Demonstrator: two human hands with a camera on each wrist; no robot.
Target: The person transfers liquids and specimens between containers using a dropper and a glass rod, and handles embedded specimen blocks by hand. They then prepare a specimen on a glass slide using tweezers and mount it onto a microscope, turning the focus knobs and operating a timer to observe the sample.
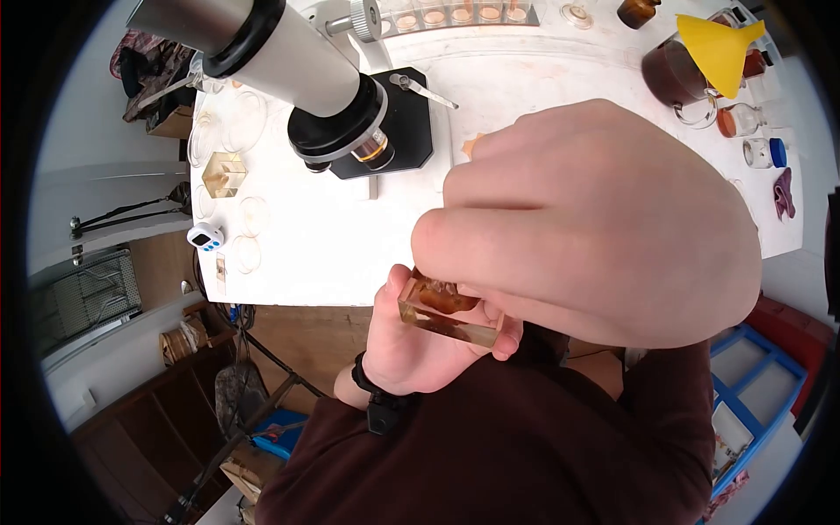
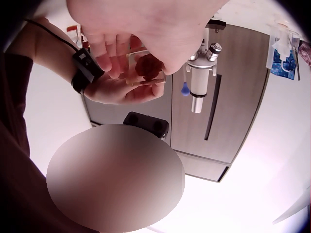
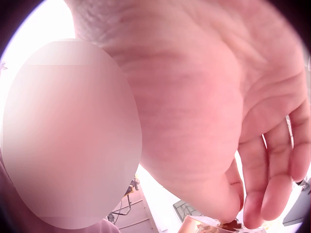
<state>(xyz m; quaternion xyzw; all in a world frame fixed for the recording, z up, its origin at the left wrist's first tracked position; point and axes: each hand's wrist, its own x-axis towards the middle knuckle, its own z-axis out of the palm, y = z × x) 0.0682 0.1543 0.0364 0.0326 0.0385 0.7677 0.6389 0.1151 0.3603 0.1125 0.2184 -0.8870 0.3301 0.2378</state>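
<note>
A clear block [image 1: 446,302] with a brown specimen inside lies in the upturned left hand [image 1: 420,354], thumb along one side and fingers round the other. Above it, the right hand [image 1: 595,227] looms large in the head view with curled fingers, their tips hidden at the block. In the right wrist view, the right hand [image 3: 199,107] fills the frame; its thumb and forefinger pinch at the block [image 3: 206,225] at the lower edge. The left wrist view shows both hands meeting around the same block [image 2: 148,67].
A microscope [image 1: 302,74] stands on the white table [image 1: 306,280]. Glass dishes, a second clear block [image 1: 224,175] and a small timer [image 1: 206,236] lie left. At the right are a dark jug [image 1: 674,74], a yellow funnel [image 1: 719,51] and a blue-capped jar [image 1: 764,153].
</note>
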